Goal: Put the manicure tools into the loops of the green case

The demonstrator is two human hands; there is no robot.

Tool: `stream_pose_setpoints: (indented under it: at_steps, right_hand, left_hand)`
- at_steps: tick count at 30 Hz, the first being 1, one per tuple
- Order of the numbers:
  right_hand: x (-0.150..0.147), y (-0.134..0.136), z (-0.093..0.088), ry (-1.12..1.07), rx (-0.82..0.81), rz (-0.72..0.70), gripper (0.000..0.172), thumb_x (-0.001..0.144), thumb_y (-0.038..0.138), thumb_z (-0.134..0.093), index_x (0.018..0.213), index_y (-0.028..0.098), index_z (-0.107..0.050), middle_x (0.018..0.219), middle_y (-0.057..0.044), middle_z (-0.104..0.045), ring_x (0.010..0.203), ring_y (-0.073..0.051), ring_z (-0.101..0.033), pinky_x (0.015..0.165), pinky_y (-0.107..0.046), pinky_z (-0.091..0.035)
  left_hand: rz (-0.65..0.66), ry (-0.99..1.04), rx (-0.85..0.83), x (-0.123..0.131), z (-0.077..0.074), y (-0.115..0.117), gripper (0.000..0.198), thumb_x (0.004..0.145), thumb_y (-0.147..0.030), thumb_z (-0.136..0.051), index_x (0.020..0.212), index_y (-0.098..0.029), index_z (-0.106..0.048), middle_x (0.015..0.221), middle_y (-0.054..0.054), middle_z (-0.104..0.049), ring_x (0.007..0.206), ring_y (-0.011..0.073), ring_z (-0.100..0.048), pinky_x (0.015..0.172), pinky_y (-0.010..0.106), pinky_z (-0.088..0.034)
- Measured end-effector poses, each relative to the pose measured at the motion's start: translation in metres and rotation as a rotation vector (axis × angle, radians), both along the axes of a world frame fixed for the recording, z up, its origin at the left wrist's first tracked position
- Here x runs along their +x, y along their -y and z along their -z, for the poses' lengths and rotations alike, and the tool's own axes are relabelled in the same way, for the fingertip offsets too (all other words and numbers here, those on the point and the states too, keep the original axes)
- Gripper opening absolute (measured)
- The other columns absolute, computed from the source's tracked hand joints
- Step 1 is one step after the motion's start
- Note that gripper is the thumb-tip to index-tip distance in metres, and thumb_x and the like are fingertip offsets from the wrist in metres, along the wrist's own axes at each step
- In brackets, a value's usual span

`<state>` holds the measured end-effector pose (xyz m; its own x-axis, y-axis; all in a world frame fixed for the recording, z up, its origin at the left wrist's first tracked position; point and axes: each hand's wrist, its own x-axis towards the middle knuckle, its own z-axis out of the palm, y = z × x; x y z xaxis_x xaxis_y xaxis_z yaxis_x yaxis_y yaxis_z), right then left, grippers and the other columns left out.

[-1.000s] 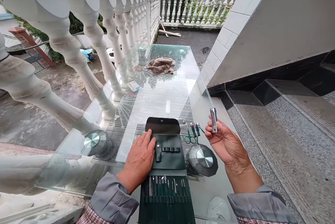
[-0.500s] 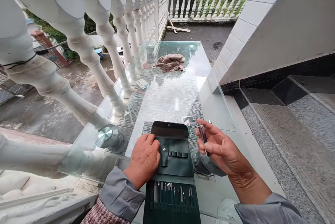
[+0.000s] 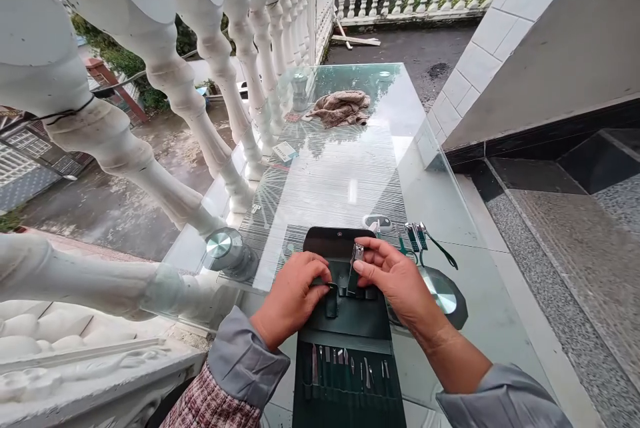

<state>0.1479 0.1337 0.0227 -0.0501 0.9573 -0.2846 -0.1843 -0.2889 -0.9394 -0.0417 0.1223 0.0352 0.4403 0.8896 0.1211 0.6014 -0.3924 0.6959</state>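
Note:
A dark green manicure case (image 3: 345, 321) lies unfolded on the glass table (image 3: 350, 168) in front of me. Several metal tools (image 3: 347, 365) sit in its lower row of loops. My right hand (image 3: 395, 278) pinches a silver nail clipper (image 3: 356, 260) upright over the case's middle loops. My left hand (image 3: 295, 295) rests on the case, its fingers curled at the loop strip just left of the clipper. Green-handled tools (image 3: 423, 241) lie loose on the glass to the right of the case.
A crumpled brown cloth (image 3: 340, 108) lies at the table's far end and a small card (image 3: 284, 151) near its left edge. Round metal table fittings (image 3: 225, 248) show under the glass. A white balustrade (image 3: 200, 81) runs along the left; a tiled wall (image 3: 500, 48) and stone steps stand on the right.
My right hand has brought the nail clipper from the right side down over the case's loops. My left hand's fingers have curled onto the loop strip. The view tilted down.

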Motion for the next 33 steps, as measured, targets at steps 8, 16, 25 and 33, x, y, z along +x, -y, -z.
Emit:
stream_pose_setpoints:
  at_steps: [8, 16, 25, 33]
  right_hand:
    - [-0.022, 0.002, 0.008, 0.136, 0.056, -0.069, 0.04, 0.067, 0.035, -0.068, 0.102, 0.019, -0.057, 0.071, 0.002, -0.061, 0.059, -0.012, -0.056, 0.057, -0.028, -0.049]
    - [-0.022, 0.003, 0.012, 0.432, 0.196, -0.231, 0.027, 0.077, 0.03, -0.057, 0.102, 0.02, -0.061, 0.08, -0.001, -0.063, 0.075, -0.015, -0.058, 0.072, -0.032, -0.046]
    - [-0.024, 0.007, 0.003, 0.673, 0.425, -0.286, 0.018, 0.082, 0.029, -0.052, 0.087, 0.025, -0.069, 0.085, -0.005, -0.059, 0.08, -0.019, -0.057, 0.075, -0.035, -0.045]
    - [-0.02, 0.006, 0.011, 0.522, 0.389, -0.215, 0.026, 0.085, 0.033, -0.049, 0.099, 0.026, -0.069, 0.098, -0.006, -0.063, 0.084, -0.02, -0.06, 0.075, -0.037, -0.051]
  left_hand:
    - [0.03, 0.116, -0.104, -0.004, -0.001, 0.003, 0.021, 0.073, 0.001, -0.057, 0.075, -0.02, -0.056, 0.098, 0.001, -0.061, 0.098, 0.0163, -0.055, 0.087, 0.03, -0.043]
    - [0.0, 0.035, -0.092, -0.003, 0.002, 0.003, 0.017, 0.077, -0.003, -0.052, 0.076, -0.02, -0.055, 0.09, 0.001, -0.061, 0.092, 0.0168, -0.055, 0.083, 0.03, -0.044]
    - [-0.039, -0.014, -0.077, -0.001, 0.003, 0.003, 0.015, 0.079, -0.005, -0.051, 0.079, -0.02, -0.051, 0.089, 0.001, -0.06, 0.087, 0.0168, -0.054, 0.078, 0.03, -0.044]
    - [-0.04, -0.1, -0.016, -0.002, 0.006, 0.006, 0.023, 0.077, -0.004, -0.055, 0.093, -0.02, -0.052, 0.098, 0.003, -0.059, 0.096, 0.0196, -0.054, 0.086, 0.035, -0.046]
